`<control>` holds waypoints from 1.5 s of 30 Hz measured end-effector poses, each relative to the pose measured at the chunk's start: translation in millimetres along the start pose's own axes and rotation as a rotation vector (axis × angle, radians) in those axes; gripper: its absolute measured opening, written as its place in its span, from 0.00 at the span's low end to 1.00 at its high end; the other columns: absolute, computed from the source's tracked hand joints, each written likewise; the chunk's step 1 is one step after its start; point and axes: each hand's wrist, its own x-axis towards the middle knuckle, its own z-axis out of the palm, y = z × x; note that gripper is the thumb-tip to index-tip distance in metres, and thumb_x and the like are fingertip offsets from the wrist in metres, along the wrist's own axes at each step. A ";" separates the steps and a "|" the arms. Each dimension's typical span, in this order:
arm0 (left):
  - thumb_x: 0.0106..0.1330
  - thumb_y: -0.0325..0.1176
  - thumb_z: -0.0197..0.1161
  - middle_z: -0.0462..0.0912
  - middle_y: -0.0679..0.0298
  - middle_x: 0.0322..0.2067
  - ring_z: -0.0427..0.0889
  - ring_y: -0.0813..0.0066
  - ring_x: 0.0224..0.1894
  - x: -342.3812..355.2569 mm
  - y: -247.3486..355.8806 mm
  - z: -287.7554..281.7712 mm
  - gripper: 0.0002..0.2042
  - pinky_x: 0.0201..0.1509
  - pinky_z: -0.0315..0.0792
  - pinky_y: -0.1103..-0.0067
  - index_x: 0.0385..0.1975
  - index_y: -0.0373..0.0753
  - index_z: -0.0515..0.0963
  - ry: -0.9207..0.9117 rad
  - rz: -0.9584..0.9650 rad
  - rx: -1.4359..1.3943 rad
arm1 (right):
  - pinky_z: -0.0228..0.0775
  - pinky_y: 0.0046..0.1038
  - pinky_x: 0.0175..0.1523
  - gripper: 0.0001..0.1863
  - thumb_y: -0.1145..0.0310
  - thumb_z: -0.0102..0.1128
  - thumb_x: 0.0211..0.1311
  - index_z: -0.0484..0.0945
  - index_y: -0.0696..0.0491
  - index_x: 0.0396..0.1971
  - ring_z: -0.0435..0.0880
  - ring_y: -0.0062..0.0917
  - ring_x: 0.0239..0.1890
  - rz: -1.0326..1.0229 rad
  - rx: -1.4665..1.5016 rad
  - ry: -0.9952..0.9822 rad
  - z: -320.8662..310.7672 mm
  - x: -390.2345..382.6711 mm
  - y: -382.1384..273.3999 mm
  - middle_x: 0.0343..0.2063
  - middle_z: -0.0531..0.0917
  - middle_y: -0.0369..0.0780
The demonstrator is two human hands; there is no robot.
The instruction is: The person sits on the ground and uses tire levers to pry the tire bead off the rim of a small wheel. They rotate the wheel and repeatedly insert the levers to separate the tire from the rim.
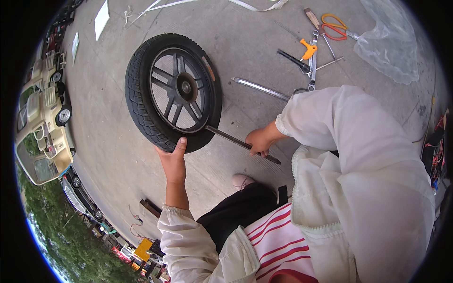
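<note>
A small black spoked wheel with its tyre [137,94] is tilted on the concrete in front of me. My left hand [173,158] grips the tyre's near edge, thumb on the sidewall and fingers hidden underneath. In my right hand [262,140] is a dark tyre lever [231,138], with the fingers wrapped round it near its outer end. The lever's far tip meets the rim's near right edge, between rim and tyre. A second, silver tyre lever [259,87] lies on the ground right of the wheel, partly covered by my right sleeve.
Scissors with orange and red handles [334,27], a wooden-handled screwdriver [313,20], an orange-handled tool [308,49] and a wrench [313,66] lie at the far right, beside a clear plastic bag [389,45]. Parked at the left is a beige open vehicle [47,127].
</note>
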 end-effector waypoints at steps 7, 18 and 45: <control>0.57 0.30 0.69 0.80 0.62 0.44 0.76 0.74 0.46 5.8 37.4 -11.3 0.23 0.57 0.68 0.78 0.51 0.30 0.72 0.005 -0.171 0.209 | 0.76 0.40 0.49 0.22 0.59 0.54 0.70 0.69 0.63 0.53 0.87 0.31 0.39 0.010 -0.167 -0.229 -10.5 -21.3 -17.2 0.37 0.86 0.46; 0.56 0.36 0.75 0.65 0.52 0.62 0.68 0.68 0.59 -23.0 45.3 1.5 0.44 0.64 0.62 0.75 0.67 0.30 0.53 0.049 -0.015 0.103 | 0.82 0.32 0.38 0.13 0.68 0.59 0.66 0.74 0.61 0.43 0.87 0.30 0.34 -0.194 -0.037 -0.329 5.3 -27.8 -23.6 0.35 0.83 0.44; 0.53 0.29 0.71 0.70 0.53 0.56 0.70 0.67 0.57 -12.7 24.0 7.1 0.39 0.64 0.61 0.74 0.65 0.30 0.56 0.095 0.180 0.277 | 0.69 0.37 0.41 0.05 0.68 0.58 0.54 0.79 0.50 0.30 0.81 0.37 0.34 -0.583 -1.170 1.095 -145.6 -97.6 -53.3 0.23 0.79 0.40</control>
